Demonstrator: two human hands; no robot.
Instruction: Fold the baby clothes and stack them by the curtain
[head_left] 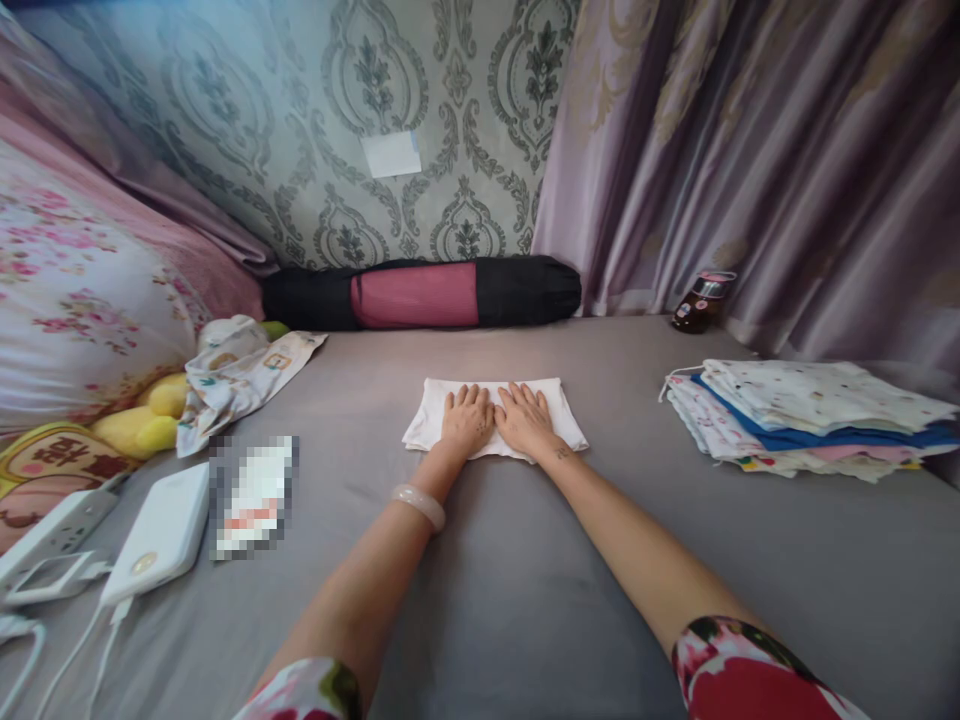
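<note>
A white folded cloth [555, 425], perhaps a garment, lies flat on the grey bed sheet [510, 580]. My left hand [469, 418] rests palm down on the cloth's middle, its fingers stretched forward; a pale bangle [420, 505] circles that wrist. Close beside it, my right hand [525, 415] presses on the same cloth with its fingers spread. The two hands nearly touch, and neither grips anything. Parts of the cloth are hidden beneath them.
Folded clothes [810, 400] form a stack on the right, with a dark bottle [701, 300] behind. A long black-and-pink bag [420, 293] lies along the wall. To the left are a power bank [161, 530], a power strip [64, 530], cables, a patterned cloth [247, 380] and yellow plush [142, 420].
</note>
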